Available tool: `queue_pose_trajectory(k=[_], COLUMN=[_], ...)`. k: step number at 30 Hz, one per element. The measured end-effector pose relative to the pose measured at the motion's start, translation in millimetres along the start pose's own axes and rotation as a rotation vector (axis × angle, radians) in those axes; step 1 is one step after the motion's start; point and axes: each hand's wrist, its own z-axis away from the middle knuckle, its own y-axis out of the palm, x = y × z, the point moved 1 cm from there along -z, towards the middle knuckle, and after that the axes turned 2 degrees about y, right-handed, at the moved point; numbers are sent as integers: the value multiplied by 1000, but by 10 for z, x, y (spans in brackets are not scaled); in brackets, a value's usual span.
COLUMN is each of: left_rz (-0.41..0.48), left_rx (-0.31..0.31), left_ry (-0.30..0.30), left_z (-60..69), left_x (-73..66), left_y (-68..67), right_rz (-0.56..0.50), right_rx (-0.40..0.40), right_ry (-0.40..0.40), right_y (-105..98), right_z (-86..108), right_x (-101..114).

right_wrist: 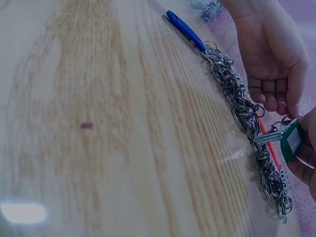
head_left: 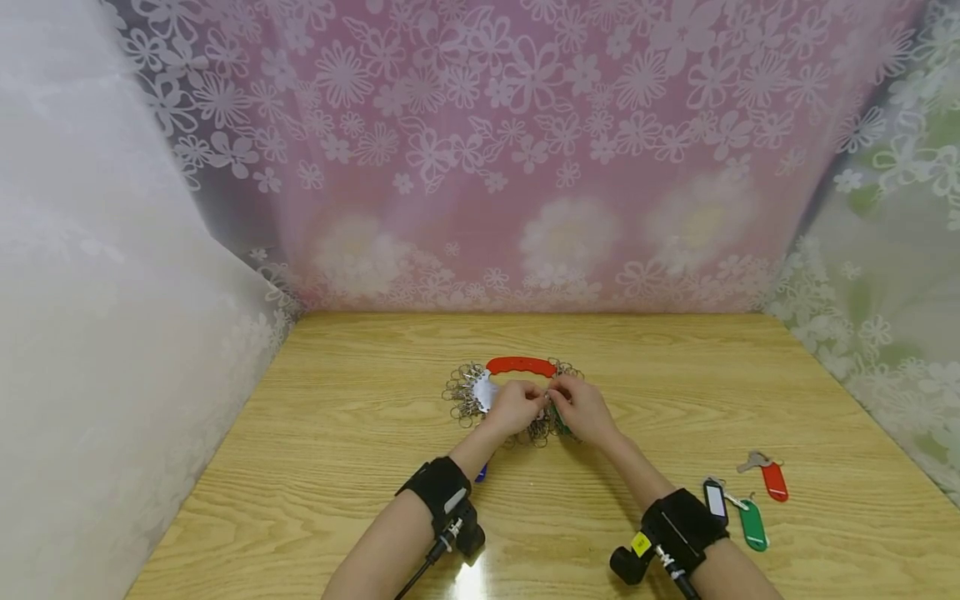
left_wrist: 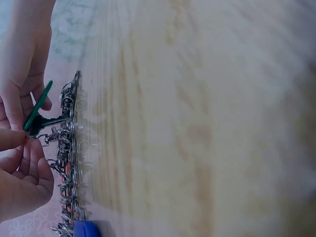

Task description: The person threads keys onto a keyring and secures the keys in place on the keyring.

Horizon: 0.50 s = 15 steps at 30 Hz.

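A large key holder with a red handle and a fringe of metal clips and rings lies on the table. Over its near right part my two hands meet, fingertips close together. My left hand pinches a small metal ring beside a clip of the holder. Between the thumb and fingers of my right hand is a green key tag, with a key hanging by it over the clips. Fingers partly cover the ring, so how it joins the clip is hidden. A blue key tag hangs at the holder's near left.
Loose on the wood table at the right lie a red key tag with a key, a black key tag, and another green key tag. Flowered cloth hangs behind the table.
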Motion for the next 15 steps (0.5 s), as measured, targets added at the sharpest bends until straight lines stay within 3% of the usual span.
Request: queue_pose_trajectory(k=[4,15], left_rz=[14,11], left_rx=[-14,-29], left_ry=[-14,-44], left_z=[3,-4], left_x=[1,11], left_y=[-9,-7], right_rz=[12,19], right_rx=[-5,-16], right_ry=[-47,-52], right_y=[-6,-8], right_z=[1,-1], right_x=[22,3])
